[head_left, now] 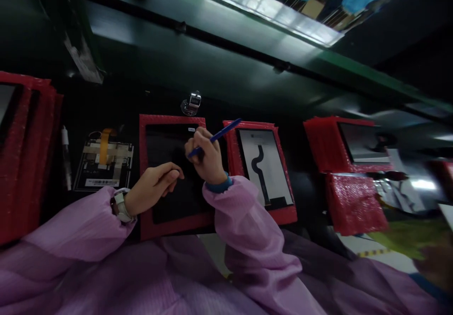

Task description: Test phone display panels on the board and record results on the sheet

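A slim blue pen (226, 130) is gripped in my right hand (206, 157), slanting up to the right, with its lower end near the dark screen panel (177, 192). That panel lies flat on a red bubble-wrap sheet (164, 229) and has a small white label (191, 129) at its top edge. My left hand (155, 186) hovers over or rests on the panel's left side; I cannot tell which. Its fingers are loosely curled, and nothing shows in them. To the right, a pale panel with a black ribbon cable (260, 173) lies on red wrap.
An opened device with an orange flex cable (104, 146) and a white pen (66, 157) lie left. Stacked red wrap (31, 164) stands farther left. A metal tally counter (194, 100) sits behind the panel. More wrapped panels (339, 145) and a co-worker's sleeve (371, 282) are right.
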`<state>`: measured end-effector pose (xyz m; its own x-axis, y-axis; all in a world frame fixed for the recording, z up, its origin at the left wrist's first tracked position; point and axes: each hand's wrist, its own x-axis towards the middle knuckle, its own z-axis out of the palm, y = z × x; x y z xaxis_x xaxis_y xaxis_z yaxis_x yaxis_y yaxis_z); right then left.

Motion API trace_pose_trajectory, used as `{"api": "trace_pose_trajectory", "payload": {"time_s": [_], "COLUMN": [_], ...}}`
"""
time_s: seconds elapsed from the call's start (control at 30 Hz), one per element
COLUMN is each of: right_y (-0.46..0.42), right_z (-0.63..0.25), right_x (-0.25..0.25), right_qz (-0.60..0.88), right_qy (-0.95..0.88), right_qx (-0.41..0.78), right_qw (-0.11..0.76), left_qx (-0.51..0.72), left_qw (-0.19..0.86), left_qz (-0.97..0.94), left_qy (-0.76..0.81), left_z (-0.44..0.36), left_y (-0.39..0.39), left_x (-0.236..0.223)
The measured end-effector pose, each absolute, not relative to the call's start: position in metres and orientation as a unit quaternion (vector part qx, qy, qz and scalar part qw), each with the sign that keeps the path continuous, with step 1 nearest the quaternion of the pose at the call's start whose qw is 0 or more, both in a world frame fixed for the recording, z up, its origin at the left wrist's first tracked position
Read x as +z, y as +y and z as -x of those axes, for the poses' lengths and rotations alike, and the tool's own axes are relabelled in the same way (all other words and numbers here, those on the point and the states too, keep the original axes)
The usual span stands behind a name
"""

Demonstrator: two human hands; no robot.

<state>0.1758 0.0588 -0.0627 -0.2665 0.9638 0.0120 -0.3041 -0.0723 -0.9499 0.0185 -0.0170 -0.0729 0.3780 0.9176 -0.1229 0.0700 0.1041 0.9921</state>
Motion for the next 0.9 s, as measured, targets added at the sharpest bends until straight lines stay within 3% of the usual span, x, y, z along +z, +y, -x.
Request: {"api": "trace_pose_trajectory", "payload": {"time_s": [0.2, 0.5, 0.67, 0.9], "right_y": [0.04, 0.041, 0.037, 0.031], "right_z": [-0.167, -0.168, -0.167, -0.169], "right_x": [-0.064, -0.062, -0.064, -0.066], "right_qz": [0.31, 0.334, 0.327, 0.322], "right_qy": [-0.448, -0.456, -0.475, -0.653], "right_qx": [0.705, 0.667, 0.681, 0.529], "right_qw": [0.454, 0.485, 0.452, 0.436], "left_qx": [0.391, 0.384, 0.375, 0.414], "left_qw": [0.639, 0.646, 0.642, 0.612], "left_qz": [-0.516, -0.512, -0.522, -0.525], "left_qy": [0.415, 0.416, 0.419, 0.422], "left_z": [-0.018, -0.018, -0.017, -0.02], "left_y": [-0.015, -0.016, -0.014, -0.017], "left_x": [-0.071, -0.07, -0.07, -0.07]}}
